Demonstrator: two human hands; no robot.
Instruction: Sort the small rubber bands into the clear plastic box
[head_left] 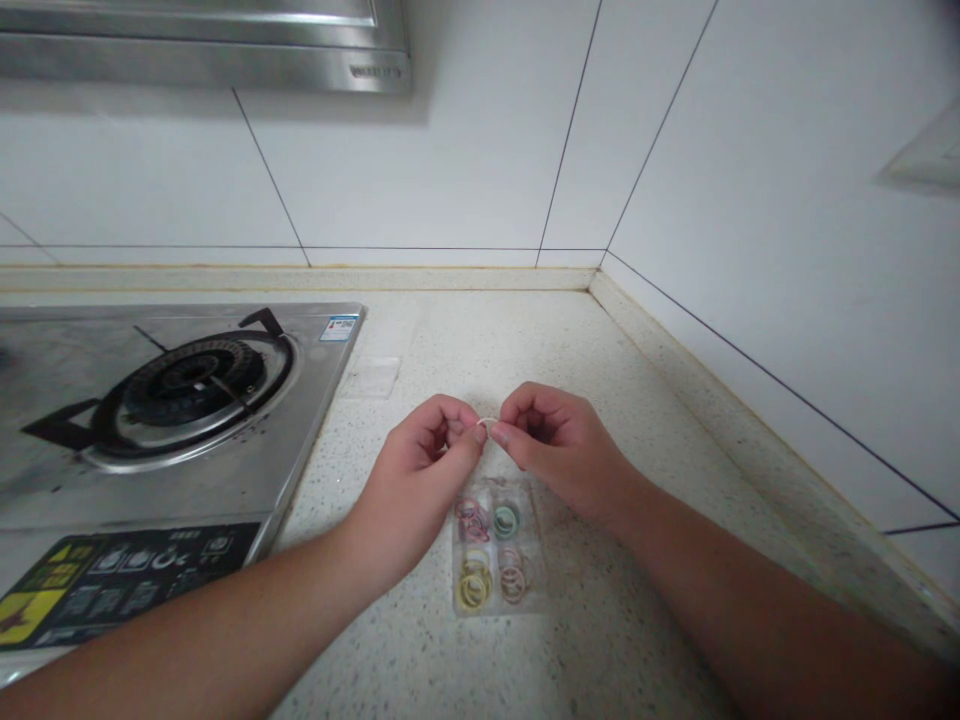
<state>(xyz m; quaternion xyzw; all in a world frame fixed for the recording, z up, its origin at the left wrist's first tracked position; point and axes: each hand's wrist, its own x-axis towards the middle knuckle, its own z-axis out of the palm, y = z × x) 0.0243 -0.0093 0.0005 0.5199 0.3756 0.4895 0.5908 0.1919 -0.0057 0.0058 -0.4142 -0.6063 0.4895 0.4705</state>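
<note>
Both my hands meet over the speckled countertop (pixel 615 620). My left hand (pixel 420 470) and my right hand (pixel 551 440) are each closed in a pinch on a small pale ring-shaped band (pixel 486 421) held between them. Just below the hands lies a clear plastic box (pixel 495 548) with compartments holding several small coloured bands in pink, green, yellow and rose. A clear flat lid (pixel 369 377) lies on the counter beyond my left hand, next to the stove.
A steel gas stove (pixel 150 420) with a black burner fills the left side, its label panel at the front. White tiled walls meet in the corner behind and to the right. A steel range hood (pixel 210 45) hangs at top left.
</note>
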